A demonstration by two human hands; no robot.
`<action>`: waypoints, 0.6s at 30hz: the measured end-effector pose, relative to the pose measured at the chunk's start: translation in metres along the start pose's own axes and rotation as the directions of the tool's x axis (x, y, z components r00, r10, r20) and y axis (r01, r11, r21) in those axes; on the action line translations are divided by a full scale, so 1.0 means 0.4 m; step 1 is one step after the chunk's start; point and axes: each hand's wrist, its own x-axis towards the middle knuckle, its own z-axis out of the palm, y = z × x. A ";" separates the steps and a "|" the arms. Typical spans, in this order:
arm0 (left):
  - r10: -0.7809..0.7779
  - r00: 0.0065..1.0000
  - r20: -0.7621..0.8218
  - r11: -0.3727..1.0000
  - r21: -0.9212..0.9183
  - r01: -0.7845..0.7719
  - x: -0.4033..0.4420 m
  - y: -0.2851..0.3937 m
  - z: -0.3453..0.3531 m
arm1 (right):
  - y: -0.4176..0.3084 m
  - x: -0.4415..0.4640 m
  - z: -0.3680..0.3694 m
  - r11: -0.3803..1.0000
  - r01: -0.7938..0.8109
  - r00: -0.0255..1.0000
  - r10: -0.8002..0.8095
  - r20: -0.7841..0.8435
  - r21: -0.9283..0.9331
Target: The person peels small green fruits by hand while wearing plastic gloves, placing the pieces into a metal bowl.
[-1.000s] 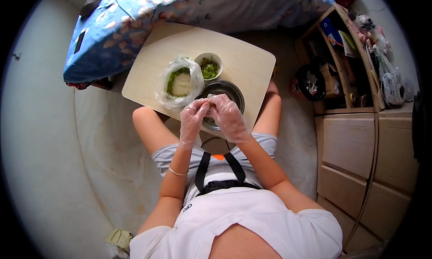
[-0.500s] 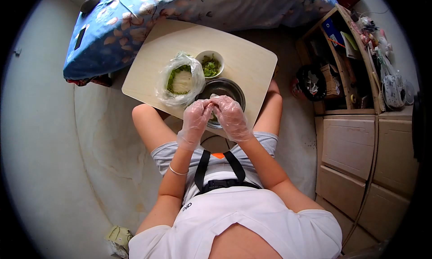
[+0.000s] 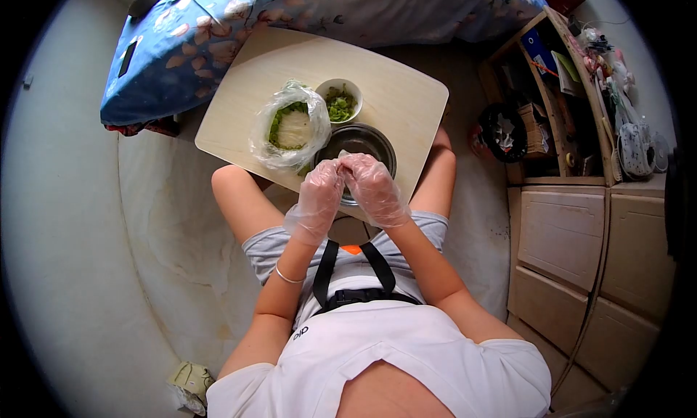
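Observation:
My left hand (image 3: pixel 318 193) and my right hand (image 3: pixel 372 186), both in clear plastic gloves, meet fingertip to fingertip over the near part of a steel bowl (image 3: pixel 390 151). Both are closed in a pinch; what lies between the fingers is too small to make out. Left of the steel bowl, a clear plastic bag (image 3: pixel 317 117) stands open around green leaves and something pale (image 3: pixel 294 129). Behind the steel bowl sits a white bowl (image 3: pixel 356 91) with green leafy pieces (image 3: pixel 340 106) in it. A bit of green shows beside my left hand's fingers.
The pale low table (image 3: pixel 239 77) stands between my knees. Beyond it is a bed with a blue floral cover (image 3: pixel 196 55). At the right are a black-lined bin (image 3: pixel 502 133), a wooden shelf (image 3: pixel 552 102) and cabinets (image 3: pixel 563 233).
Both hands have stayed pinched together over the steel bowl. My left hand has shifted slightly to the right and its wrist has turned a little.

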 end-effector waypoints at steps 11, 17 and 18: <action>0.006 1.000 -0.028 1.000 0.014 -0.005 -0.005 -0.009 0.002 | -0.019 0.014 -0.019 0.998 -0.005 1.000 0.003 0.023 0.056; 0.048 0.995 -0.088 0.998 -0.036 -0.051 -0.003 -0.030 0.010 | -0.009 0.002 -0.004 0.995 -0.030 0.999 0.026 0.046 0.096; 0.048 0.995 -0.087 0.998 -0.037 -0.052 -0.001 -0.030 0.005 | -0.005 0.001 -0.002 0.992 -0.036 0.999 0.033 0.025 0.118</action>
